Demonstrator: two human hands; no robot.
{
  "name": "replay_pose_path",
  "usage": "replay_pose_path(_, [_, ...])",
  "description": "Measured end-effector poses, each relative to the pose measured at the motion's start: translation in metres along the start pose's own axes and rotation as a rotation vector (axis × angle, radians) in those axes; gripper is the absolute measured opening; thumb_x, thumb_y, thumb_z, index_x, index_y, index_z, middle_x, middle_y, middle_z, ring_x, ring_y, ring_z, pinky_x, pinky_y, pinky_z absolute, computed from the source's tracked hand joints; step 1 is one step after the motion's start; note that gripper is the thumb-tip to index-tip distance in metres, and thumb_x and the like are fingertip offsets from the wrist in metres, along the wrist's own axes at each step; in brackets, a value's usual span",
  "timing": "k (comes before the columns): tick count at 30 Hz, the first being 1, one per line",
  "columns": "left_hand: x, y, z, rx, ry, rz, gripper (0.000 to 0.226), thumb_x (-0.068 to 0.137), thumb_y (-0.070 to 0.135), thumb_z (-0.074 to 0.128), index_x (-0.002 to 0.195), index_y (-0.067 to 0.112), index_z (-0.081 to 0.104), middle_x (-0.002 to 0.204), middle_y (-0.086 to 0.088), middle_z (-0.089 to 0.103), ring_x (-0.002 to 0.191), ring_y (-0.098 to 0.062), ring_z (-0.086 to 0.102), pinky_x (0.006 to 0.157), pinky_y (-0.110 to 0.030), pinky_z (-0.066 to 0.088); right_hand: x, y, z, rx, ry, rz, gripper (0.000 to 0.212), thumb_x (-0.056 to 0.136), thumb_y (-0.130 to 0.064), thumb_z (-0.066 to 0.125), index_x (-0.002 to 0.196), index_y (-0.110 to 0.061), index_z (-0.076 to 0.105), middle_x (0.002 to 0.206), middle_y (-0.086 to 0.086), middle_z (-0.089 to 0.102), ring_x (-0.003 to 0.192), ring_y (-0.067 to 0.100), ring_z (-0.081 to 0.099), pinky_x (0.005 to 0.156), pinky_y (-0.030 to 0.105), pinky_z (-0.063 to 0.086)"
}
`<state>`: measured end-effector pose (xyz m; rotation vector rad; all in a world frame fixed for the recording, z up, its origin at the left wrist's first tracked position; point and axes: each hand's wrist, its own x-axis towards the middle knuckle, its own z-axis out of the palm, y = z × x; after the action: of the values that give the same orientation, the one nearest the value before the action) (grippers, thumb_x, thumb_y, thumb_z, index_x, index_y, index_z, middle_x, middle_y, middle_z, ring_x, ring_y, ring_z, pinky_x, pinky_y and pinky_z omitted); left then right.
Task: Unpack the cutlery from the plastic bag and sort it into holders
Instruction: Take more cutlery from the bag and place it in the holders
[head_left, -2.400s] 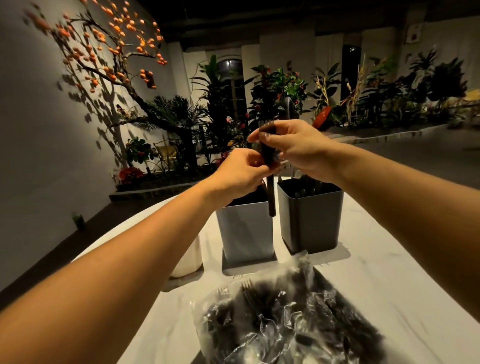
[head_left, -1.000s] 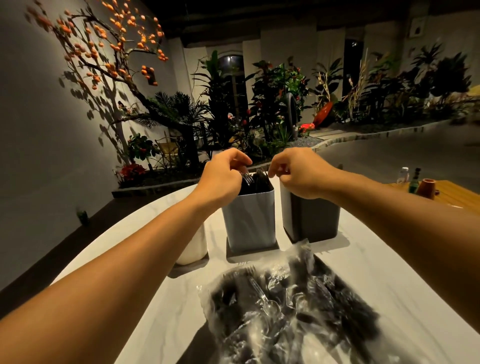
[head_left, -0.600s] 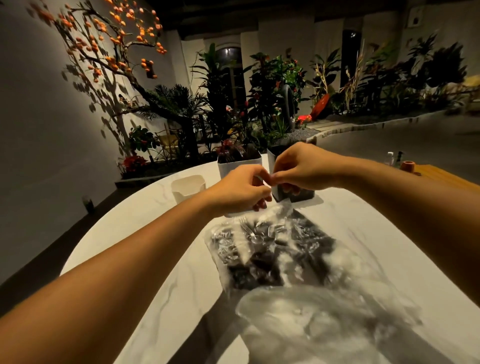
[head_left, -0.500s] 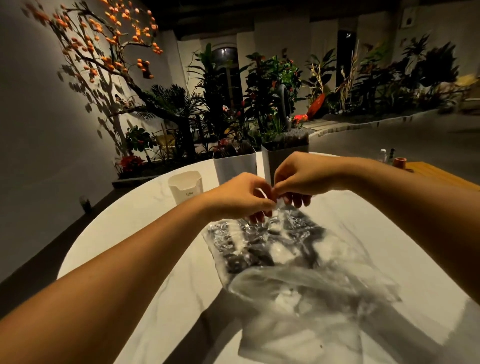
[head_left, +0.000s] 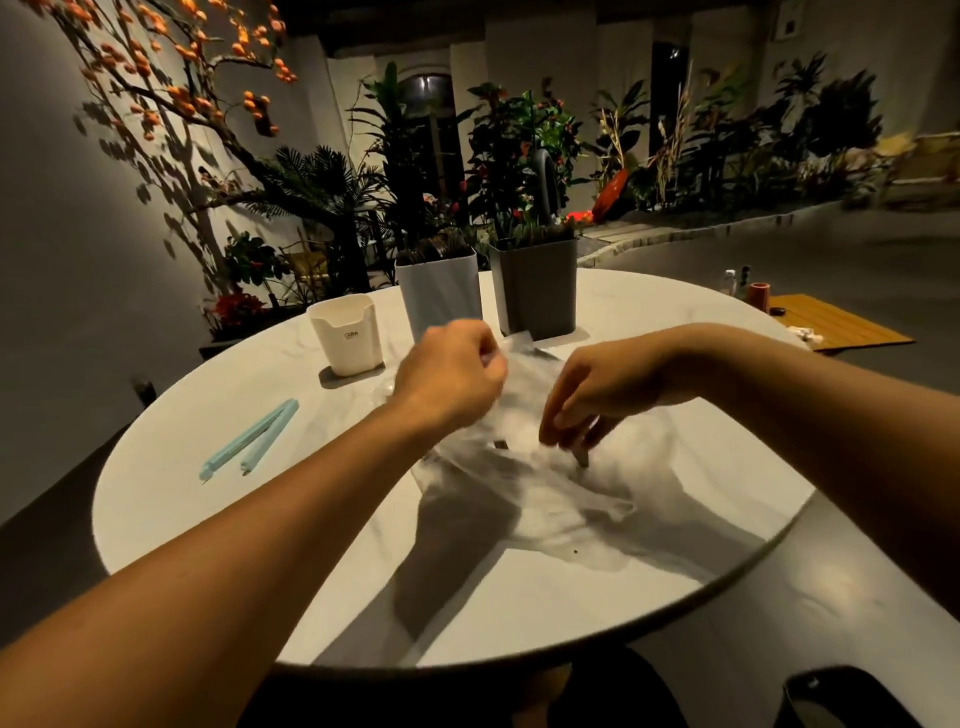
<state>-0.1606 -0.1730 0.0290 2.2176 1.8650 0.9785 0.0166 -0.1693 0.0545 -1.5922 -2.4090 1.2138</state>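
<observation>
A: From the head camera, why is the left hand (head_left: 449, 376) raised above the table (head_left: 218, 525)?

B: Its fingers are curled round the top edge of the plastic bag (head_left: 524, 467), pinching it up so the mouth stays open, judging by the slack film hanging below.

A: And the right hand (head_left: 592, 397)?

B: It reaches down into the bag, fingertips pinched on a small dark piece of cutlery (head_left: 582, 457); what kind is too blurred to tell.

A: Where should it go?

B: The holders stand just beyond the bag: a white cup (head_left: 347, 335), a light grey holder (head_left: 439, 299) and a dark grey holder (head_left: 535, 291), the two grey ones already showing cutlery. A blue clip (head_left: 253, 439) lies aside, left of the bag.
</observation>
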Motion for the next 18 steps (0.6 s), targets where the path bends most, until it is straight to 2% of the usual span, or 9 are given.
replay_pose_path(3, [-0.004,0.0,-0.002,0.101,0.36,0.079,0.01,0.093,0.019,0.062,0.104,0.018,0.061,0.099,0.0,0.062,0.089,-0.019,0.058,0.073,-0.034,0.053,0.008,0.011,-0.001,-0.432,0.286,-0.024,0.044,0.099,-0.002,0.05,0.14,-0.018,0.055,0.143,0.004,0.054,0.127,0.024,0.052,0.108,0.036,0.041])
replay_pose_path(5, [-0.01,0.0,-0.002,0.192,0.524,0.409,0.026,0.086,0.008,0.068,0.109,0.013,0.059,0.107,-0.007,0.059,0.095,-0.021,0.055,0.073,-0.03,0.052,0.011,0.019,-0.001,-0.588,0.361,-0.042,0.058,0.096,-0.007,0.057,0.148,-0.026,0.043,0.155,0.001,0.039,0.138,0.025,0.039,0.111,0.037,0.036])
replay_pose_path(6, [-0.013,0.0,-0.001,0.227,0.485,0.622,0.028,0.083,0.003,0.068,0.11,0.011,0.061,0.107,-0.009,0.06,0.095,-0.022,0.056,0.073,-0.029,0.052,0.011,0.022,-0.001,-0.613,0.384,-0.043,0.061,0.095,-0.009,0.06,0.15,-0.028,0.04,0.156,0.001,0.036,0.14,0.025,0.036,0.112,0.038,0.035])
replay_pose_path(8, [-0.02,0.002,0.007,0.301,0.176,0.897,0.03,0.085,-0.001,0.069,0.112,0.011,0.065,0.107,-0.009,0.066,0.093,-0.022,0.062,0.074,-0.028,0.054,0.015,0.028,-0.002,-0.625,0.451,-0.052,0.062,0.093,-0.016,0.065,0.148,-0.031,0.04,0.153,0.002,0.041,0.138,0.026,0.038,0.113,0.041,0.034])
replay_pose_path(10, [-0.026,0.005,0.014,0.389,-0.17,0.768,0.033,0.09,0.005,0.068,0.12,0.019,0.066,0.115,-0.004,0.068,0.099,-0.021,0.065,0.082,-0.03,0.056,0.019,0.031,-0.002,-0.739,0.509,-0.054,0.07,0.09,-0.029,0.07,0.15,-0.036,0.034,0.155,0.002,0.039,0.143,0.028,0.031,0.118,0.05,0.023])
replay_pose_path(11, [-0.026,0.002,0.017,0.427,-0.233,0.654,0.034,0.092,0.01,0.068,0.124,0.021,0.065,0.118,-0.002,0.066,0.103,-0.02,0.063,0.086,-0.03,0.055,0.02,0.031,-0.002,-0.807,0.509,-0.048,0.078,0.087,-0.035,0.073,0.152,-0.038,0.029,0.159,0.001,0.032,0.147,0.029,0.023,0.119,0.054,0.016])
replay_pose_path(13, [-0.026,-0.006,0.015,0.493,-0.232,0.469,0.04,0.092,0.019,0.069,0.131,0.02,0.059,0.125,-0.003,0.06,0.109,-0.019,0.056,0.091,-0.03,0.051,0.017,0.03,-0.001,-0.877,0.471,-0.026,0.09,0.083,-0.041,0.076,0.155,-0.038,0.021,0.163,0.0,0.022,0.15,0.03,0.013,0.119,0.057,0.009])
replay_pose_path(16, [-0.023,-0.014,0.002,0.582,-0.232,0.315,0.078,0.087,0.033,0.075,0.149,0.016,0.031,0.145,-0.008,0.043,0.13,-0.024,0.043,0.107,-0.035,0.042,0.014,0.029,0.001,-0.912,0.439,-0.031,0.093,0.08,-0.043,0.078,0.155,-0.037,0.023,0.165,-0.002,0.015,0.15,0.031,0.013,0.119,0.056,0.009])
replay_pose_path(18, [-0.022,-0.012,-0.009,0.61,-0.246,0.27,0.096,0.083,0.037,0.079,0.154,0.014,0.018,0.149,-0.011,0.037,0.134,-0.028,0.038,0.112,-0.037,0.038,0.017,0.024,0.005,-0.854,0.423,-0.066,0.086,0.08,-0.038,0.078,0.153,-0.035,0.03,0.163,-0.001,0.022,0.148,0.029,0.019,0.118,0.053,0.016])
